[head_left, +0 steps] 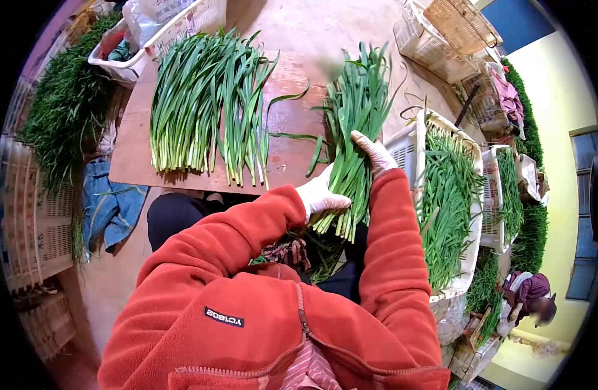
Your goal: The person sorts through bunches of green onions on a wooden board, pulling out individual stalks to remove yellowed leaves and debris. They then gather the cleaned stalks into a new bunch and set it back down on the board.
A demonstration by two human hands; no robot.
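Both my hands, in thin whitish gloves, are closed around one bunch of garlic chives at the right edge of the board. My left hand grips the pale stem ends from the left, thumb across the front. Higher up, my right hand wraps the bunch from the right. The stems point down toward my lap and the green leaves away from me. On the brown board, a wide row of garlic chives lies left of the bunch, stems toward me. A few loose leaves lie between them.
Close on my right stands a white crate filled with chives, with another crate beyond it. A white basket sits behind the board at left. Heaped greens and blue denim cloth are further left. Another person is at far right.
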